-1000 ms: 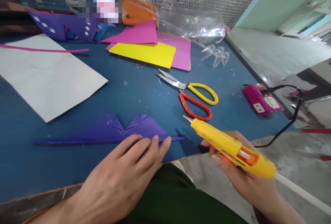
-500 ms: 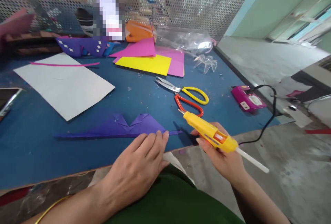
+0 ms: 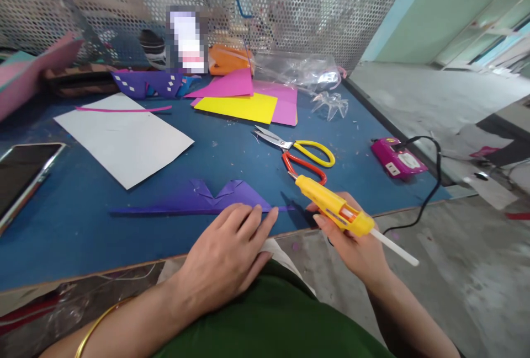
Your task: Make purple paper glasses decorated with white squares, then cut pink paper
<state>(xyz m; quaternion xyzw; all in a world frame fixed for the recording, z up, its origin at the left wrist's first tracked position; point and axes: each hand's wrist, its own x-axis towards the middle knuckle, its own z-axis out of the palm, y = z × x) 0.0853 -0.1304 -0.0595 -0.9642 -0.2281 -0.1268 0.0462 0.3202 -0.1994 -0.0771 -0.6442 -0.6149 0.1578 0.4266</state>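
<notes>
A purple folded paper piece (image 3: 223, 197) with a long narrow bottom strip lies along the table's front edge. My left hand (image 3: 232, 247) rests over its right part, fingers stretched out and pressing down; the thumb is lower, apart from the fingers. My right hand (image 3: 360, 253) is wrapped round a yellow hot glue gun (image 3: 331, 203), its nozzle pointing up and left. A white glue stick (image 3: 395, 246) sticks out of the gun's back. Just beyond the nozzle lie scissors (image 3: 285, 145) with one yellow and one red handle, blades apart.
White paper (image 3: 124, 140) with a thin pink strip (image 3: 124, 109) lies left, near a phone (image 3: 28, 176). Yellow paper (image 3: 238, 108) and pink sheets (image 3: 285, 104) lie behind the scissors. A magenta power socket (image 3: 397, 158) with a black cable sits right. Perforated mesh (image 3: 290, 5) stands behind.
The view has shifted slightly left. My left hand's fingers have spread a little on the purple paper. The glue gun stays in my right hand, almost unmoved.
</notes>
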